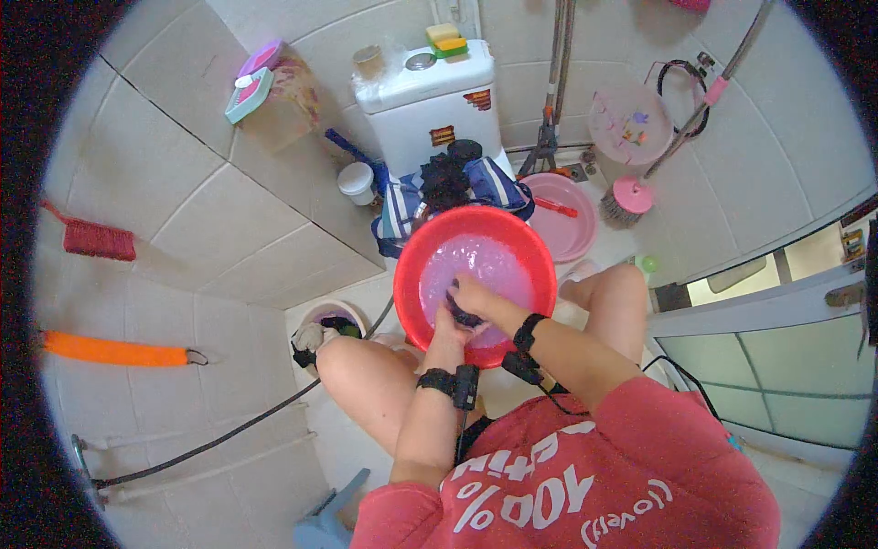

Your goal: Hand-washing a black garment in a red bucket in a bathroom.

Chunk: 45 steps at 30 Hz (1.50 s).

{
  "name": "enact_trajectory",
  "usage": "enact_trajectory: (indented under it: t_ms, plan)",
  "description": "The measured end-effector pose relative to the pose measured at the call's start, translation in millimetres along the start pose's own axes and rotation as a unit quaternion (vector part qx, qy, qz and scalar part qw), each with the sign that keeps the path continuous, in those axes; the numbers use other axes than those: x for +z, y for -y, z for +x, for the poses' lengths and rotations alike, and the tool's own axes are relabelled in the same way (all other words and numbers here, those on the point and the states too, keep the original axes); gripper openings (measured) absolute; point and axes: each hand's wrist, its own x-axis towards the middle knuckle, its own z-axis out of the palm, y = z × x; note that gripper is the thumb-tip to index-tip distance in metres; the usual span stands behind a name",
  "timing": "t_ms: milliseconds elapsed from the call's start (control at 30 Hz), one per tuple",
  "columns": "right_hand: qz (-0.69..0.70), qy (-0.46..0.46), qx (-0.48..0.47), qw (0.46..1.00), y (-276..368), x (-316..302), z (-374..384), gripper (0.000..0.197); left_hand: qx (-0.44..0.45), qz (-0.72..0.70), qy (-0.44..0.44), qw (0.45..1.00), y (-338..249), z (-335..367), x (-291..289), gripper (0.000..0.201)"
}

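A red basin [541, 252] of purplish, soapy water [480, 252] sits between my knees. Over the water, both hands grip a small dark cloth [463, 311], which looks like a sock, though its shape is mostly hidden. My left hand [449, 328] is closed on it from the near side, close to the basin's front rim. From above and to the right, my right hand [477, 298] closes on the same cloth. Each wrist wears a black strap with a small device.
Wet dark and striped clothes [445, 183] lie beyond the basin before a white toilet [430, 105]. A pink basin [590, 215] with a red brush is at right. A pail [361, 316] of laundry stands left, near a grey hose [242, 425]. A pink-headed broom [631, 194] leans right.
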Motion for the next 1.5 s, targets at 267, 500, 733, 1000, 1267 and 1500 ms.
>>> enact_trajectory:
  t_ms: [267, 500, 733, 1000, 1267, 1500]
  plan:
    - [0.001, -0.068, -0.048, 0.997, 74.6, -24.0, -61.8, 0.039, 0.108, -0.101, 0.152, 0.977, -9.3, 58.5, -44.8, 0.041]
    - [-0.09, -0.075, -0.013, 0.993, 87.9, -34.9, -60.2, 0.041, 0.121, -0.021, 0.148, 0.981, -12.9, 50.1, -33.3, 0.036]
    - [-0.077, -0.07, 0.091, 0.99, 53.1, -30.1, -22.6, 0.061, 0.042, -0.028, 0.006, 0.999, -6.2, 39.6, -12.4, 0.036]
    - [-0.133, -0.211, -0.088, 0.964, -3.6, -30.0, -22.3, 0.032, 0.164, 0.065, -0.103, 0.979, -17.4, 43.4, -33.5, 0.033]
    - [-0.159, -0.096, 0.073, 0.98, 0.1, -25.9, -25.2, 0.036, 0.121, 0.034, -0.145, 0.981, -18.6, 51.9, -42.0, 0.043]
    - [-0.062, 0.006, -0.066, 0.996, 70.1, -20.0, -52.9, 0.037, 0.128, -0.031, 0.093, 0.987, -26.2, 42.6, -40.4, 0.047]
